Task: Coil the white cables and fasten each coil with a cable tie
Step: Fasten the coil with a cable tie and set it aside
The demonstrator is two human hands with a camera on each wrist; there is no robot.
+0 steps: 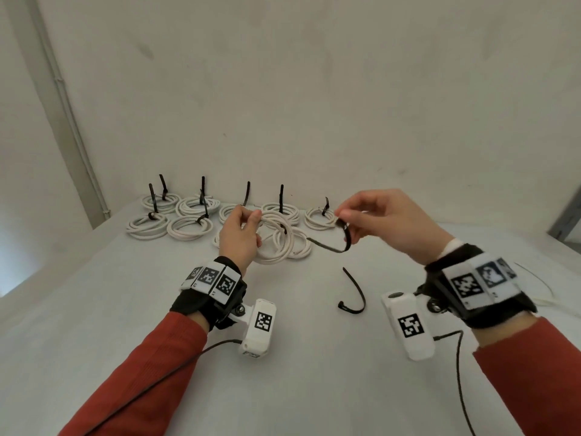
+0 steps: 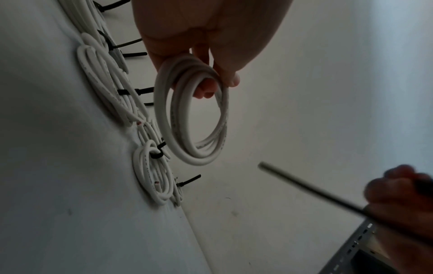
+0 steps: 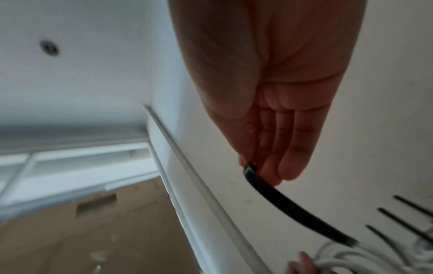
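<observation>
head view: the left hand (image 1: 240, 236) holds a loose white coil (image 1: 278, 237) up over the middle of the table (image 1: 94, 309), thumb and fingers curled round its top. the right hand (image 1: 383, 221) pinches one end of a black cable tie (image 1: 333, 245) just beside the coil, the free end pointing toward it. tied coils (image 1: 188, 215) lie along the far edge, and a spare tie (image 1: 353, 294) lies nearer the front edge.

left wrist view: the fingers (image 2: 206, 89) hook through the coil (image 2: 192, 118), pressing its turns together. the tie tip (image 2: 304, 185) stands apart from the ring.

right wrist view: thumb and fingertips (image 3: 269, 172) pinch the tie's head (image 3: 251, 169); the other fingers lie straight alongside.

to do this well, i'd keep the turns bunched tight, feed the tip through the ring's opening, wrap close to the holding fingers, then thread the head.
</observation>
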